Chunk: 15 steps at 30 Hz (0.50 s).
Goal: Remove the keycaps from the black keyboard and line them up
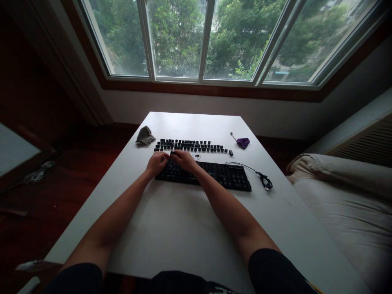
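A black keyboard (pixel 220 175) lies on the white table (pixel 183 228), its cable (pixel 260 175) coiled off its right end. Both my hands rest over its left end. My left hand (pixel 157 162) is curled at the keyboard's top left corner, fingers bent together. My right hand (pixel 183 159) pinches a small black keycap (pixel 173 153) between fingertips just above the keys. Behind the keyboard, several loose black keycaps (pixel 191 145) lie in rows. A small wire ring tool (pixel 197 156) lies between those rows and the keyboard.
A crumpled grey cloth (pixel 145 136) sits at the table's far left. A purple brush with a thin handle (pixel 241 141) lies at the far right. A white cushion or bed (pixel 343 196) adjoins the table's right side. Windows stand behind; dark wooden floor lies left.
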Each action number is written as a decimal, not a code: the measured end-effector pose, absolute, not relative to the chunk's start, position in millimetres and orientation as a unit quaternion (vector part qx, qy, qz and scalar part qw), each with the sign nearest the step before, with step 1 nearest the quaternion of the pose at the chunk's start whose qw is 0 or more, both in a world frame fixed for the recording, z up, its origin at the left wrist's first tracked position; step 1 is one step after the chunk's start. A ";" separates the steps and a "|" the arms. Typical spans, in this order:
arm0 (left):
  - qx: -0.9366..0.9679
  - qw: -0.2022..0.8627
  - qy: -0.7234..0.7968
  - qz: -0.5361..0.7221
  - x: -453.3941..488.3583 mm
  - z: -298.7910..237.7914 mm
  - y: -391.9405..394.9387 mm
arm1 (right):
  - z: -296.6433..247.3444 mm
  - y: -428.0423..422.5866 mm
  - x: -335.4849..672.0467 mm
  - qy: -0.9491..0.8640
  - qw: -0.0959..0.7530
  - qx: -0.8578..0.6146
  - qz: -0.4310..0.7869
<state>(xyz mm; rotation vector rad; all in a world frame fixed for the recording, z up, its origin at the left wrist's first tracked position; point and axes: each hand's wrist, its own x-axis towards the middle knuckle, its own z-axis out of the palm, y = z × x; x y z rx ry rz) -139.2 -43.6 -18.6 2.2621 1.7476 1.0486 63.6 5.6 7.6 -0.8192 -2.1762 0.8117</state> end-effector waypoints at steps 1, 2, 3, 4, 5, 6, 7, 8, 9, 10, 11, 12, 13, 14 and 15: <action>0.747 0.051 0.571 0.337 -138.6 -18.3 -44.4 | 6.1 5.2 63.2 -0.835 0.335 -0.313 0.305; 0.751 0.052 0.569 0.331 -138.1 -18.2 -45.1 | 4.6 4.8 62.9 -0.835 0.337 -0.315 0.298; 0.754 0.052 0.567 0.327 -137.8 -18.3 -45.5 | 3.2 4.6 62.6 -0.836 0.339 -0.319 0.292; 0.756 0.053 0.566 0.324 -137.7 -18.6 -45.6 | 1.8 4.4 62.3 -0.836 0.338 -0.323 0.287; 0.757 0.055 0.565 0.322 -137.9 -19.1 -45.4 | 0.6 4.2 62.0 -0.838 0.335 -0.325 0.283; 0.760 0.059 0.563 0.319 -138.3 -19.7 -45.0 | -0.4 4.0 61.7 -0.840 0.331 -0.327 0.280; 0.764 0.064 0.560 0.314 -138.9 -20.2 -44.4 | -1.3 3.9 61.4 -0.842 0.326 -0.328 0.279; 0.769 0.070 0.556 0.308 -139.6 -20.8 -43.8 | -2.0 3.8 61.2 -0.844 0.321 -0.328 0.278; 0.772 0.075 0.554 0.302 -140.3 -21.2 -43.2 | -2.5 3.7 61.0 -0.846 0.315 -0.327 0.279; 0.774 0.079 0.553 0.298 -141.0 -21.6 -42.7 | -2.7 3.6 60.9 -0.848 0.311 -0.325 0.280; 0.774 0.081 0.555 0.295 -141.6 -21.8 -42.3 | -2.6 3.3 60.9 -0.850 0.308 -0.322 0.281; 0.772 0.083 0.557 0.295 -142.0 -21.9 -42.1 | -2.2 2.9 61.1 -0.853 0.305 -0.316 0.281; 0.769 0.083 0.560 0.297 -142.3 -22.0 -42.0 | -1.5 2.3 61.3 -0.858 0.300 -0.308 0.282; 0.767 0.084 0.561 0.299 -142.5 -22.0 -42.1 | -0.6 1.3 61.5 -0.864 0.293 -0.296 0.281; 0.765 0.085 0.563 0.301 -142.6 -22.0 -42.2 | 0.5 0.0 61.6 -0.873 0.287 -0.282 0.277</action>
